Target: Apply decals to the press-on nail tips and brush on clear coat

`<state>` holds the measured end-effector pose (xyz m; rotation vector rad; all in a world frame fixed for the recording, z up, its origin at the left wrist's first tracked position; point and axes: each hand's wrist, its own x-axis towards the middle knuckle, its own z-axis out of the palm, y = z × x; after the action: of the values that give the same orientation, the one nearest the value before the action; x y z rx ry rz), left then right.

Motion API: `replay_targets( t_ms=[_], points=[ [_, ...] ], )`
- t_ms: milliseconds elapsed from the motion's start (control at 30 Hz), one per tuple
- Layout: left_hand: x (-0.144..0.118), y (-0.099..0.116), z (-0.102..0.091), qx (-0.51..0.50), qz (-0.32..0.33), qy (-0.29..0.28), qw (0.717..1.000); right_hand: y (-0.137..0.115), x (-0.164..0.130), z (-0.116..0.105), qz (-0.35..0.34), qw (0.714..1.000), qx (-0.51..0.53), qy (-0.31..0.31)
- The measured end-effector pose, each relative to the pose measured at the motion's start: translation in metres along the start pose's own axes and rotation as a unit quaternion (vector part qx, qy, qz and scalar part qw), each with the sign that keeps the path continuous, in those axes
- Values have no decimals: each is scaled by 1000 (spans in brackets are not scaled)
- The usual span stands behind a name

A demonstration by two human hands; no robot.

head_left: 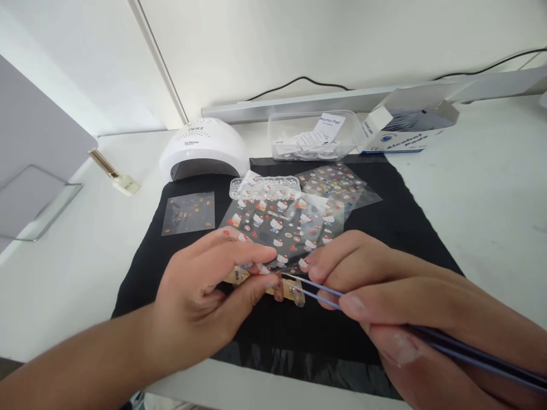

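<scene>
My left hand (205, 290) pinches a small tan nail holder strip (294, 293) with false nails on it, low over the black mat (401, 228). In my right hand (384, 296) is a pair of thin blue tweezers (318, 291), whose tips reach the nail at the strip's middle. Just behind my fingers lies a clear sticker sheet (284, 225) printed with small red and white cat figures.
A white nail lamp (203, 148) stands at the mat's back left. A clear bead box (265, 187), a second sticker sheet (337, 185) and a small dark sheet (188, 212) lie on the mat. Behind are a clear tub of alcohol pads (314, 136) and an open box (405, 128).
</scene>
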<state>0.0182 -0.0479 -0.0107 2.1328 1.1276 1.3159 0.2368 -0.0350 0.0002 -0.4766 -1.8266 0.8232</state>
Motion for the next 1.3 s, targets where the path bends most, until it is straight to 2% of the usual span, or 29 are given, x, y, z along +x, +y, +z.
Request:
replay_targets(
  t_ms=[167, 267, 367, 400, 500, 667, 800, 1000, 1300],
  points=[
    [3, 4, -2, 65, 30, -12, 997, -6, 10, -2, -14, 1000, -10, -24],
    [3, 4, -2, 66, 33, -11, 997, -5, 4, 0, -2, 1000, -28, -14],
    [3, 4, -2, 57, 39, -24, 997, 0, -5, -1, 54, 996, -58, -29],
    [3, 4, -3, 60, 43, -27, 997, 2, -7, -1, -2, 999, -41, -18],
    [4, 4, -6, 85, 73, -32, 993, 6, -9, -1, -8, 999, -43, -25],
    [5, 4, -11, 122, 112, -51, 985, 3, -5, -1, 36, 998, -43, -37],
    [4, 3, -11, 126, 130, -43, 983, 4, -5, -4, 0, 999, -33, -40],
    [2, 2, -12, 153, 147, -39, 977, 8, -8, -6, 4, 999, -15, -48],
    [3, 1, -15, 161, 162, -42, 973, 9, -8, -2, 5, 1000, 3, -25]
  ],
)
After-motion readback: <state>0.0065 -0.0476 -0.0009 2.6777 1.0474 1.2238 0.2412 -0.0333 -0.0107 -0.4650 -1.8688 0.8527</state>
